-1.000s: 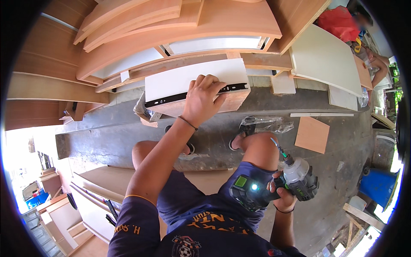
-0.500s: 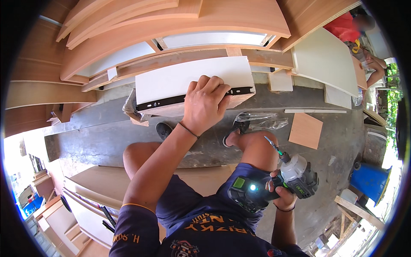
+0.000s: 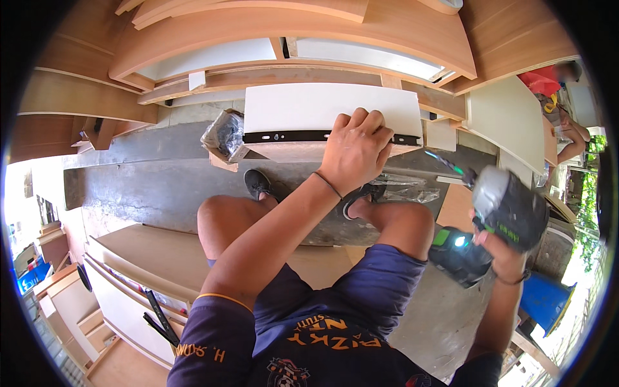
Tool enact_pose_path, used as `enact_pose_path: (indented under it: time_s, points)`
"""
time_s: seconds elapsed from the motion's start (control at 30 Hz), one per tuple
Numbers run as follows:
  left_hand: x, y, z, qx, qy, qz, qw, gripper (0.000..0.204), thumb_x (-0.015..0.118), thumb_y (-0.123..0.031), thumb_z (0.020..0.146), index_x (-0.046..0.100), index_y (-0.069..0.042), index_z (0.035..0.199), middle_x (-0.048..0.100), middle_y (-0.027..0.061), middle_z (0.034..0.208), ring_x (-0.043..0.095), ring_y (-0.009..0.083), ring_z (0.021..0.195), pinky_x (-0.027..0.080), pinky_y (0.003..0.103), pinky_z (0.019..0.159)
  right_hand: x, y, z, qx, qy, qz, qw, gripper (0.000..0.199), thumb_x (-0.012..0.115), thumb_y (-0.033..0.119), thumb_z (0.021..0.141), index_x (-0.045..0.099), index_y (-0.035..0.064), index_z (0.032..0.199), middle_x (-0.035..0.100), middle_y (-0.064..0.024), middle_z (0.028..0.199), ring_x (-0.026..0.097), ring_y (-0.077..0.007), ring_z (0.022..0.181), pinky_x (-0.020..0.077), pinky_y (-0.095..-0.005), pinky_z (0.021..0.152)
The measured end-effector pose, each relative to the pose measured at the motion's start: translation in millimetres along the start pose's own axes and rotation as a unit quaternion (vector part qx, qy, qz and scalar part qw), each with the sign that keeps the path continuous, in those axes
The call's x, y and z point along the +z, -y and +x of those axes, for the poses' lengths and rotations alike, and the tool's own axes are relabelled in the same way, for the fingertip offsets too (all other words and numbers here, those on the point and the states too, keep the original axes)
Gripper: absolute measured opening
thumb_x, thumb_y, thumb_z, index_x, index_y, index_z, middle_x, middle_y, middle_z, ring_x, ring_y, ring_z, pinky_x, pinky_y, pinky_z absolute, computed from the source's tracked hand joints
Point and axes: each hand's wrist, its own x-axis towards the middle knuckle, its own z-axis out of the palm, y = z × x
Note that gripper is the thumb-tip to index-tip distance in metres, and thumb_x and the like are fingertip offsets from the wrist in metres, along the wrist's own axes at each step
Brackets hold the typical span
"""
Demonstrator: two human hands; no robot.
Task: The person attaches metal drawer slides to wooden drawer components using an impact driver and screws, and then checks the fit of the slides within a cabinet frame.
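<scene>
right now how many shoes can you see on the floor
2: one dark shoe left of the forearm, below the white panel, and one just right of the wrist, partly hidden by the left hand.
</scene>
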Motion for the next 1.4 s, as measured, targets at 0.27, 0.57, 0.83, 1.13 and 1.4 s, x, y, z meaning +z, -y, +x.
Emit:
enact_pose_path:
  time_s: [0.27, 0.57, 0.83, 1.13, 1.4]
  points:
    - [-3.8, 6.8, -3.0, 0.001, -0.001, -0.019, 1.0, 0.021, 0.068, -0.011, 0.07, 0.068, -0.012, 0.092, 0.055, 0.0003, 0.092, 0.052, 0.0217, 0.087, 0.04, 0.037, 0.075, 5.9, 76.9, 66.9, 0.044, 0.05, -0.157, 0.985, 0.046, 0.069, 0.001, 0.065, 0.058, 0.0014, 0.109, 0.065, -0.0054, 0.1, 0.06, -0.0137, 0.088, 0.0479, -0.0307, 0.082]
    - [-0.7, 6.2, -2.3, -0.009, -0.02, -0.029, 0.999, 0.02, 0.07, -0.01, 0.07, 0.065, -0.01, 0.09, 0.056, 0.0037, 0.087, 0.053, 0.0248, 0.085, 0.042, 0.037, 0.074, 26.0, 94.9, 97.6, -0.04, 0.137, -0.261, 0.955, 0.032, 0.067, 0.008, 0.063, 0.061, -0.0028, 0.092, 0.061, -0.0087, 0.072, 0.052, -0.0166, 0.065, 0.0465, -0.0319, 0.065]
    - [-4.5, 3.3, -1.4, -0.001, 0.0, -0.022, 1.0, 0.019, 0.069, -0.011, 0.072, 0.066, -0.011, 0.09, 0.055, 0.0023, 0.085, 0.053, 0.0224, 0.086, 0.041, 0.036, 0.074, 38.5, 89.8, 112.3, -0.066, 0.17, -0.295, 0.938, 0.03, 0.066, 0.01, 0.061, 0.061, -0.0042, 0.087, 0.06, -0.0147, 0.066, 0.053, -0.0234, 0.058, 0.047, -0.0345, 0.062]
    - [-3.8, 3.0, -1.0, -0.009, 0.0, -0.024, 1.0, 0.018, 0.068, -0.012, 0.073, 0.066, -0.012, 0.09, 0.055, 0.002, 0.086, 0.053, 0.0219, 0.087, 0.04, 0.036, 0.076, 42.3, 86.4, 119.8, -0.065, 0.186, -0.318, 0.927, 0.029, 0.066, 0.011, 0.061, 0.061, -0.0049, 0.085, 0.06, -0.0183, 0.066, 0.053, -0.026, 0.057, 0.0473, -0.0355, 0.062]
    - [-3.7, 2.5, -0.9, -0.013, 0.003, -0.025, 1.0, 0.017, 0.068, -0.012, 0.072, 0.066, -0.012, 0.089, 0.055, 0.0024, 0.087, 0.053, 0.0223, 0.088, 0.04, 0.037, 0.077, 44.5, 88.7, 122.0, -0.07, 0.189, -0.343, 0.917, 0.03, 0.065, 0.011, 0.061, 0.061, -0.0046, 0.085, 0.059, -0.0188, 0.066, 0.053, -0.0269, 0.058, 0.0477, -0.0356, 0.063]
